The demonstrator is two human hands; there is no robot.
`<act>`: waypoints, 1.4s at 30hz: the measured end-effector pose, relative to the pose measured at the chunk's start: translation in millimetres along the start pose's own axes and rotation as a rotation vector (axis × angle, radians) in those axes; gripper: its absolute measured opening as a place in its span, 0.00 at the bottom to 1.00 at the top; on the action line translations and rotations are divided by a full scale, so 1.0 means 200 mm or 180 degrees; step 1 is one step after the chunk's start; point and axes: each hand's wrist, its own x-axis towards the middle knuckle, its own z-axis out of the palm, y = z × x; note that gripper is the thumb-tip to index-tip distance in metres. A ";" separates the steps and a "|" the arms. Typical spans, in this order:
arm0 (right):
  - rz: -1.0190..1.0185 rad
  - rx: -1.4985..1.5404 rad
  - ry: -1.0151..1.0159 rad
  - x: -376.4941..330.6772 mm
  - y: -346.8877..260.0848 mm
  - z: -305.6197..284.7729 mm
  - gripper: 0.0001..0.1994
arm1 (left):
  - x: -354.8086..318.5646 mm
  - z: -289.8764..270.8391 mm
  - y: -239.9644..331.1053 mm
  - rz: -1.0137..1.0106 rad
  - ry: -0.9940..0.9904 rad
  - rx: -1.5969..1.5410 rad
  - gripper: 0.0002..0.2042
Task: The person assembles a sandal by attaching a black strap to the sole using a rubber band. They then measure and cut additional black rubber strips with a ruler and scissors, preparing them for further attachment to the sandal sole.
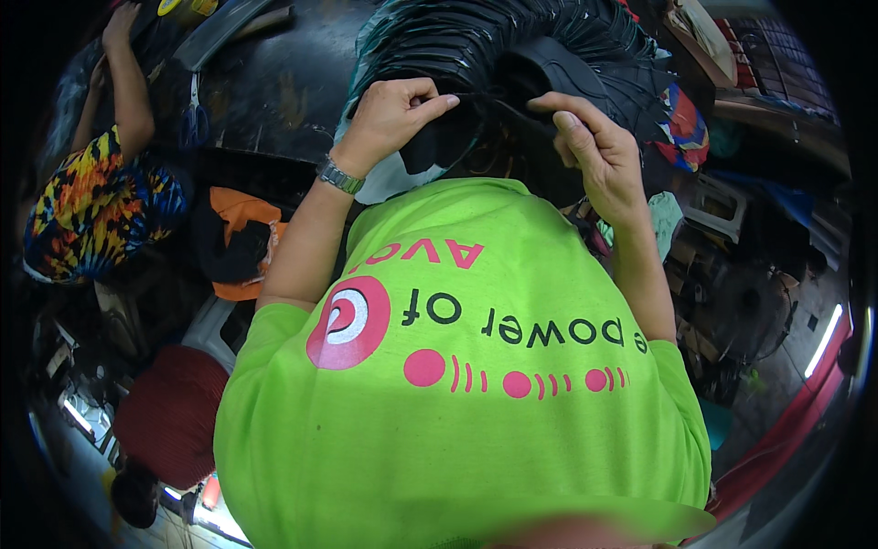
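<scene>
My left hand (pixel 389 117), with a metal watch (pixel 341 175) on its wrist, is closed, thumb against curled fingers, on the edge of a dark piece that looks like a black shoe upper (pixel 439 142). Opposite it, my right hand (pixel 594 146) has its fingers curled and its index fingertip at the other side of the same piece. A thin dark edge runs between the two hands. Just beyond them, a rounded black shoe-shaped piece (pixel 567 78) leans against a long curved row of similar black pieces (pixel 439 50). Shadow hides the piece's lower part.
The row lies on a dark worktable (pixel 283 82). Blue-handled scissors (pixel 195 119) lie at left, near a co-worker's arm (pixel 131 82). An orange and black cloth (pixel 242 215) hangs by the table edge. A multicoloured bundle (pixel 686 128) sits right of the row. Another person (pixel 169 412) is behind at left.
</scene>
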 end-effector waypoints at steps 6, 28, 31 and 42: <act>-0.0683 -0.2855 -0.0010 0.01 -0.01 0.01 0.19 | -0.06 -0.04 0.01 0.0007 -0.0300 -0.0026 0.18; -0.0554 -0.2352 -0.1014 -0.01 -0.06 0.14 0.20 | -0.24 -0.32 -0.15 -0.0759 -0.0741 -0.0576 0.16; 0.0079 -0.2721 -0.1302 0.01 -0.08 0.15 0.20 | -0.25 -0.27 -0.18 -0.0928 -0.0353 -0.0185 0.17; -0.0767 -0.2254 -0.1525 0.04 -0.04 0.21 0.19 | -0.24 -0.30 0.02 -0.0905 -0.0606 0.1497 0.15</act>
